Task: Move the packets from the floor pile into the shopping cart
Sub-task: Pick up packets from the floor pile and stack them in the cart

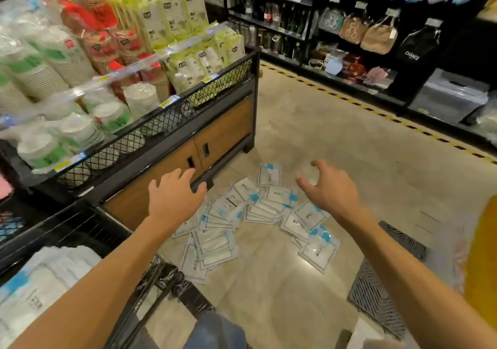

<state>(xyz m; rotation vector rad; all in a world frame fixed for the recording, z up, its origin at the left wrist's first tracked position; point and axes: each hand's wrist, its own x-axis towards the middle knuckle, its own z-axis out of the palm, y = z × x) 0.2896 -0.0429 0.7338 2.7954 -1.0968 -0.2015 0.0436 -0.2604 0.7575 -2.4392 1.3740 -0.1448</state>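
1. Both hands are held out empty over the packets (258, 214): left hand (174, 195) flat with fingers spread, right hand (325, 187) curled loosely open, nothing gripped by either.
2. Packets are fanned in an overlapping heap on the floor (336, 138), beside the shelf cabinet (223, 133).
3. Slick film could probably let a stack slide apart if too many are grabbed at once.
4. Cart (150, 289) sits low left; a rushed toss could easily be bounced off its rim.
5. Strays near the black basket (382, 297) might get missed.

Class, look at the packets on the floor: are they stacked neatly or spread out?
Spread out. The packets lie flat, scattered and overlapping at different angles across the floor, not in a squared stack.
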